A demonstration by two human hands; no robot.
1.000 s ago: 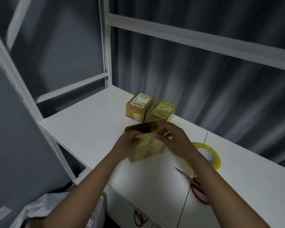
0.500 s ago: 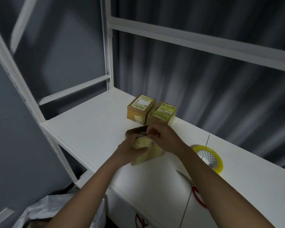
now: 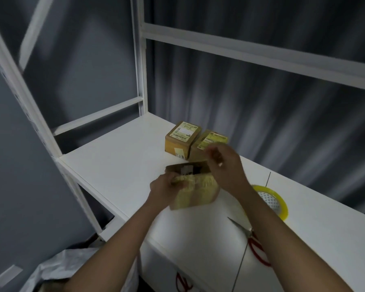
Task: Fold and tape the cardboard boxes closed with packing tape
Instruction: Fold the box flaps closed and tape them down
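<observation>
A small open cardboard box (image 3: 196, 194) wrapped in yellowish tape stands on the white table (image 3: 118, 157). Its far flap (image 3: 188, 167) stands up, showing a dark inside. My left hand (image 3: 163, 189) grips the box's near left top edge. My right hand (image 3: 224, 165) is raised over the box's far right corner, blurred, its fingers curled and pinching what looks like a small brown flap. A roll of yellow packing tape (image 3: 271, 200) lies flat to the right of the box, partly hidden by my right forearm.
Two closed, labelled boxes (image 3: 182, 140) (image 3: 212, 142) sit side by side behind the open box. Red-handled scissors (image 3: 254, 243) lie near the front right. A white rack post (image 3: 142, 81) rises at the table's back corner. A white bag (image 3: 67, 268) lies below left.
My right hand has lifted up and to the right, off the top of the box. The far flap now stands open. My left hand stays on the box's near left edge.
</observation>
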